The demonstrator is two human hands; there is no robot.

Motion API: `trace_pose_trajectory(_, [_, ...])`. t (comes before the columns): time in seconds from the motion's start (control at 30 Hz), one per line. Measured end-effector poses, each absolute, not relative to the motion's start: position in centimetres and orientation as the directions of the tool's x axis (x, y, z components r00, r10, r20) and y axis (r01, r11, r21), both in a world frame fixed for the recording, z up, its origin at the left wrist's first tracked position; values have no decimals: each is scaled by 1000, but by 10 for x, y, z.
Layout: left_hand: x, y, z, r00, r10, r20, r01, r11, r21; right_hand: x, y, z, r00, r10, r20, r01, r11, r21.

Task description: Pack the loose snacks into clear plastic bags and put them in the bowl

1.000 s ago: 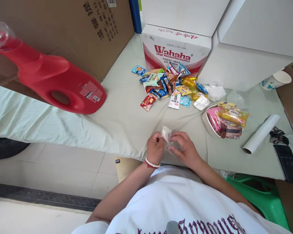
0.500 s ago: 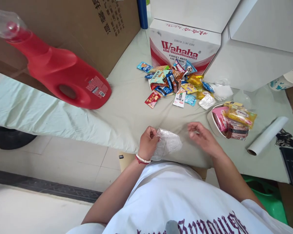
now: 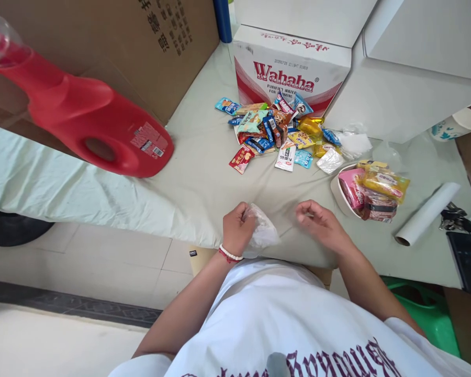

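My left hand is closed, pinching a clear plastic bag at the table's front edge. The bag hangs to the right of the fingers, crumpled and thin. To its right, my right hand hovers with fingers apart and slightly curled, somewhat blurred, holding nothing. Beyond it stands a white bowl filled with wrapped snacks, in pink, yellow and brown packs. Farther back lies a heap of small snack packets in many colours.
A red detergent bottle stands at left before a brown carton. Behind the heap is a Wahaha box. On the right are a white roll, keys, a black phone and a paper cup.
The bag has folded closer to my left hand and looks smaller. My right hand has shifted slightly left. The whole view has drifted a little.
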State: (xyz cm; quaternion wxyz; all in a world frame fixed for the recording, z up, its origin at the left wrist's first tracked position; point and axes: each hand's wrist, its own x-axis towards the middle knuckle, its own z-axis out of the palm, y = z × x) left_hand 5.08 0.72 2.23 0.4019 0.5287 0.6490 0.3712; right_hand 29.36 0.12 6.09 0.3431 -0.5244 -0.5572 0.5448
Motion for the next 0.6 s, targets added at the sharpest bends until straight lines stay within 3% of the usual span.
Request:
trace_pose_trajectory(0.13, [62, 0, 26, 50, 999, -14, 594, -18, 804, 258, -1, 59, -309, 940, -147, 197, -89, -976])
trace_pose_trajectory(0.23, [65, -2, 29, 99, 995, -17, 577, -44, 815, 246, 6, 50, -337, 916, -219, 163, -172, -971])
trace_pose_trajectory(0.37, [61, 1, 26, 15, 979, -204, 270, 193, 943, 259, 13, 40, -206, 950, -237, 81, -224, -971])
trace_pose_trajectory(0.43, [59, 3, 22, -38, 948, -317, 66, 319, 945, 267, 8, 39, -179, 955, -237, 56, -230, -972])
trace_pose_trajectory(0.5, [59, 4, 17, -87, 927, -365, -49, 362, 931, 271, -4, 39, -275, 926, -261, 45, -258, -965])
trace_pose_trajectory(0.6, [61, 5, 12, -131, 904, -406, -88, 397, 913, 270, -24, 40, -418, 851, -319, 85, -313, -946])
